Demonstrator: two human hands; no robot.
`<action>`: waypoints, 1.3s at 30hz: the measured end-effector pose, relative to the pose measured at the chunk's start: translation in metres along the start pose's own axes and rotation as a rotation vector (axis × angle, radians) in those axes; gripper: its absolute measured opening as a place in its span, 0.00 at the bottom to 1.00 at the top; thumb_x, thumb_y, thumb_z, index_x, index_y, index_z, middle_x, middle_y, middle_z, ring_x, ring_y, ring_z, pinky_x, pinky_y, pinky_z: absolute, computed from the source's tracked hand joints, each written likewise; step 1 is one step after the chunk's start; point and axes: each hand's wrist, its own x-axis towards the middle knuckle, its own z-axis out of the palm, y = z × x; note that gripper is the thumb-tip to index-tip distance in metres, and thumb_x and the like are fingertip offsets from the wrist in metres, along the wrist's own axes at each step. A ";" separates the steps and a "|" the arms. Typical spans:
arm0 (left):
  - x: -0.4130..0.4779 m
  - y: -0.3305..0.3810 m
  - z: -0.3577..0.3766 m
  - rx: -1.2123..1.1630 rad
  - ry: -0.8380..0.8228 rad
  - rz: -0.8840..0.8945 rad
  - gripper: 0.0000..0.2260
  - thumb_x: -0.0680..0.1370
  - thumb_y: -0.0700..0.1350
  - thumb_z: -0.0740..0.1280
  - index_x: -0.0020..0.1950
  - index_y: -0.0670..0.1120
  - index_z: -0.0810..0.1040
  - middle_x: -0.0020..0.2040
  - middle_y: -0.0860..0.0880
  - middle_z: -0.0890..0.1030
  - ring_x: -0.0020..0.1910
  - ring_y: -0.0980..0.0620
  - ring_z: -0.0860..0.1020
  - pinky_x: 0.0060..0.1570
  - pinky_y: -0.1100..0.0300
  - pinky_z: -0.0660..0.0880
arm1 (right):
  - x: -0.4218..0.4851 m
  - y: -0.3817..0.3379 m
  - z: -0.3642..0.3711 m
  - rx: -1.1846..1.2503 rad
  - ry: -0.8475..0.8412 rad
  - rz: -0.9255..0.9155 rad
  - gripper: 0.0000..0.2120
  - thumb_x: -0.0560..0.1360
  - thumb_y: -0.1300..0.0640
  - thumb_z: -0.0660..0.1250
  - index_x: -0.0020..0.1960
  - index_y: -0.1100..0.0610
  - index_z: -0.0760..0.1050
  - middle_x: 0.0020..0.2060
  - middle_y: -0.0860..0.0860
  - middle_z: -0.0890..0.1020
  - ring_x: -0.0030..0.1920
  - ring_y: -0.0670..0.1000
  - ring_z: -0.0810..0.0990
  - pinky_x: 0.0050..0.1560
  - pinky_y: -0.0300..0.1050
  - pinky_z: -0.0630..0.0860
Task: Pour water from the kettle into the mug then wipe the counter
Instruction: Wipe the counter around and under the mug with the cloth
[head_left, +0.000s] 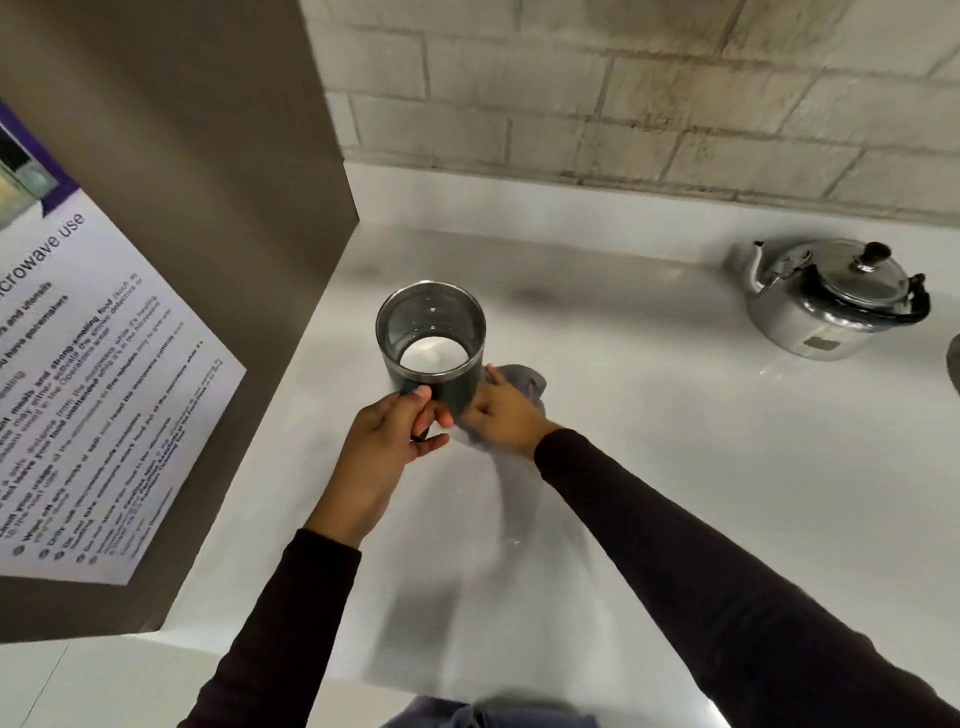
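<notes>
A dark mug (431, 343) with a steel rim and shiny inside is held above the white counter (649, 441), tilted toward me. My left hand (387, 447) grips its handle. Just right of the mug, my right hand (501, 415) presses a grey cloth (522, 382) flat on the counter, partly under the mug's base. The steel kettle (831, 301) with a black handle and knob stands upright at the back right, far from both hands. Whether the mug holds water I cannot tell.
A brown panel (218, 208) with a microwave-use notice (98, 395) walls off the left side. A pale brick wall (623, 93) runs behind the counter. A dark rounded edge (955, 364) shows at the far right.
</notes>
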 end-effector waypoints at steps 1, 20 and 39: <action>0.002 -0.001 0.001 -0.010 0.003 -0.002 0.22 0.79 0.45 0.58 0.24 0.50 0.69 0.31 0.47 0.77 0.33 0.60 0.78 0.49 0.57 0.80 | -0.013 0.003 0.002 0.017 -0.051 -0.055 0.14 0.76 0.56 0.58 0.53 0.56 0.81 0.61 0.55 0.80 0.70 0.52 0.66 0.74 0.48 0.42; 0.047 -0.056 0.074 -0.075 -0.111 -0.150 0.18 0.80 0.44 0.58 0.29 0.45 0.67 0.35 0.45 0.73 0.36 0.57 0.79 0.48 0.56 0.78 | -0.171 0.079 -0.025 0.222 0.479 0.330 0.15 0.75 0.67 0.59 0.55 0.57 0.81 0.67 0.51 0.75 0.74 0.46 0.59 0.76 0.49 0.39; 0.001 -0.057 0.079 0.326 -0.050 0.405 0.06 0.75 0.47 0.61 0.42 0.58 0.74 0.40 0.57 0.81 0.40 0.63 0.78 0.41 0.73 0.72 | -0.207 0.102 -0.038 -0.028 0.648 0.274 0.15 0.70 0.72 0.62 0.48 0.59 0.82 0.54 0.53 0.81 0.60 0.56 0.72 0.62 0.43 0.65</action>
